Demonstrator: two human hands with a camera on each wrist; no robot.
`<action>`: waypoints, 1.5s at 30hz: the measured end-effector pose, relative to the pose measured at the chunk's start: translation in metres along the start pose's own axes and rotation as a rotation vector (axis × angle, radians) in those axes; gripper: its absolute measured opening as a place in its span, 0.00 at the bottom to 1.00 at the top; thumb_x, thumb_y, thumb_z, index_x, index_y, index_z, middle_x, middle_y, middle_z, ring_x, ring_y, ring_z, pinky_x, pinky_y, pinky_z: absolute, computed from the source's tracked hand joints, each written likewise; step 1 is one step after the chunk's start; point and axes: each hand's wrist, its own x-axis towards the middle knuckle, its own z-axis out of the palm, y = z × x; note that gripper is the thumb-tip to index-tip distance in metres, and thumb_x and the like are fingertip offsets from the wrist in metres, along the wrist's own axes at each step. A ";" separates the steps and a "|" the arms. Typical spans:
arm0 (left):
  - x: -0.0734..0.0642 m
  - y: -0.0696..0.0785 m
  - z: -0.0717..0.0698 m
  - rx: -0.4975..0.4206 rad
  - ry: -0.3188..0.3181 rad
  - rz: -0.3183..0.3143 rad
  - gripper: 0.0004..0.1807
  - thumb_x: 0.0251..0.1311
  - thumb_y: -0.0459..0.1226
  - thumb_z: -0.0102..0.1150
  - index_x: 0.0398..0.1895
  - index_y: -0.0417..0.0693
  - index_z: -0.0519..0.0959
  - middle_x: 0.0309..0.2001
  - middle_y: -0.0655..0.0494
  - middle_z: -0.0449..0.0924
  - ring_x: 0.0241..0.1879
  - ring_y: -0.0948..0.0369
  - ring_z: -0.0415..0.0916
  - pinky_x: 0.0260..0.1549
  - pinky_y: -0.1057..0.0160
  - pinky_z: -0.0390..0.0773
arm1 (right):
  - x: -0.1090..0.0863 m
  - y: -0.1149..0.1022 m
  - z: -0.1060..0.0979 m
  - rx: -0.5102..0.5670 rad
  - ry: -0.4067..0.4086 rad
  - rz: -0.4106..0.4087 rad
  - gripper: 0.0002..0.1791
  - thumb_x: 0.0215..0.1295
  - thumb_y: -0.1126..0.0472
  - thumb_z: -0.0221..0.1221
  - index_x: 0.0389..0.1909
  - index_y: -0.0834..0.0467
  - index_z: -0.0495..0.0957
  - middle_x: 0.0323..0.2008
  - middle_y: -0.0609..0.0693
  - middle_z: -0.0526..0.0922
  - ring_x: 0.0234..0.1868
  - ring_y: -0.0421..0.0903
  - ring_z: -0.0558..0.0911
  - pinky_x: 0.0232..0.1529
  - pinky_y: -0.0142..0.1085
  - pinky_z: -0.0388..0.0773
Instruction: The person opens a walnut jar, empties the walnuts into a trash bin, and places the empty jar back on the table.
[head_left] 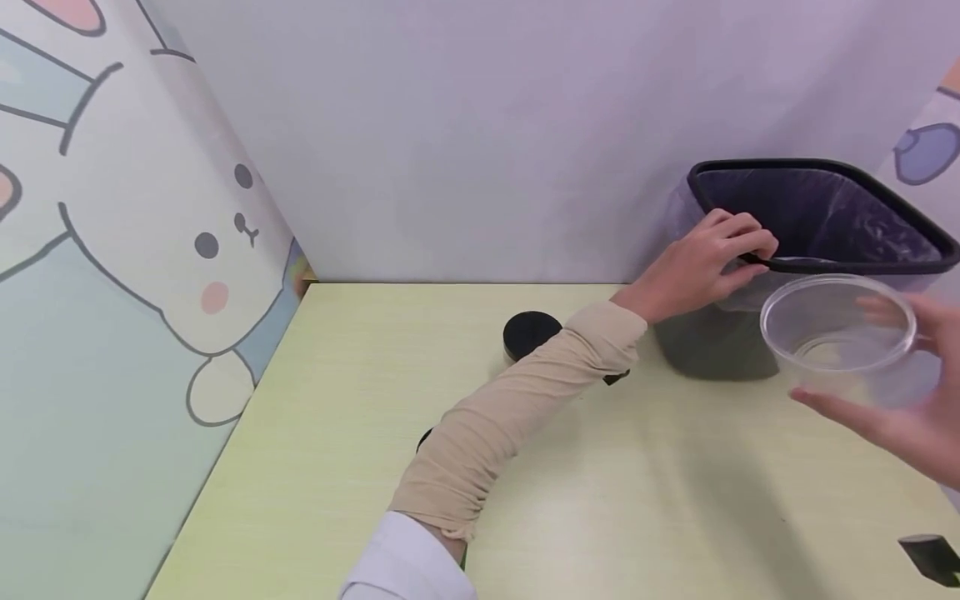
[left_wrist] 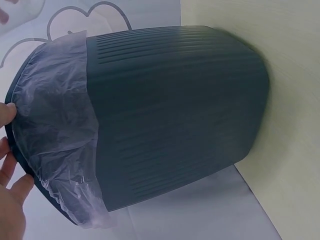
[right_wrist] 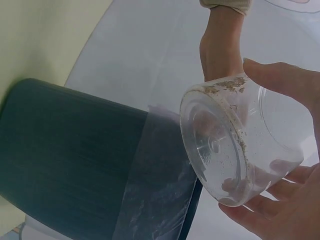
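Observation:
My left hand grips the near-left corner of the rim of a dark trash bin. A translucent bag liner folds down over the bin's outside. My right hand holds a clear plastic tub, thumb on one side and fingers on the other. It is in front of the bin, overlapping the near rim in the head view. Brown dirt clings to the tub's base edge and side in the right wrist view, and its inside looks bare of contents.
The bin stands on a pale yellow table against a whitish wall. A black round object lies partly behind the left forearm, with a small dark piece near it. Another dark piece shows at lower right.

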 end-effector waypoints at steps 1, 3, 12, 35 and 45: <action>0.000 0.000 -0.001 -0.002 -0.012 -0.003 0.10 0.67 0.44 0.52 0.46 0.55 0.79 0.45 0.65 0.72 0.52 0.64 0.64 0.56 0.80 0.51 | -0.001 0.000 0.001 0.006 -0.009 0.001 0.65 0.12 0.37 0.79 0.57 0.70 0.70 0.49 0.30 0.72 0.48 0.25 0.70 0.50 0.18 0.60; -0.001 0.000 -0.002 -0.006 -0.021 -0.006 0.10 0.67 0.44 0.52 0.46 0.55 0.79 0.45 0.66 0.72 0.52 0.64 0.64 0.56 0.80 0.51 | -0.003 -0.001 0.002 0.020 -0.029 0.010 0.63 0.08 0.51 0.83 0.58 0.68 0.70 0.48 0.30 0.73 0.48 0.26 0.71 0.50 0.19 0.60; -0.003 0.002 -0.004 -0.026 -0.042 -0.019 0.10 0.66 0.44 0.53 0.47 0.55 0.79 0.46 0.65 0.72 0.52 0.64 0.64 0.55 0.80 0.53 | -0.011 -0.007 0.008 0.107 -0.122 0.016 0.65 -0.03 0.77 0.77 0.58 0.72 0.68 0.50 0.39 0.77 0.46 0.29 0.75 0.49 0.18 0.63; -0.006 0.003 -0.006 -0.009 -0.042 -0.017 0.10 0.67 0.44 0.52 0.47 0.56 0.79 0.46 0.67 0.72 0.53 0.65 0.64 0.56 0.81 0.50 | -0.027 -0.028 0.034 0.222 -0.322 0.000 0.65 0.01 0.77 0.79 0.60 0.71 0.66 0.51 0.56 0.78 0.56 0.38 0.71 0.52 0.21 0.62; -0.008 0.002 -0.005 -0.031 -0.044 0.000 0.11 0.67 0.43 0.53 0.48 0.54 0.79 0.46 0.66 0.73 0.52 0.67 0.65 0.57 0.80 0.49 | -0.032 -0.044 0.047 0.294 -0.396 -0.045 0.64 0.04 0.79 0.77 0.60 0.72 0.64 0.50 0.56 0.77 0.54 0.38 0.72 0.49 0.22 0.63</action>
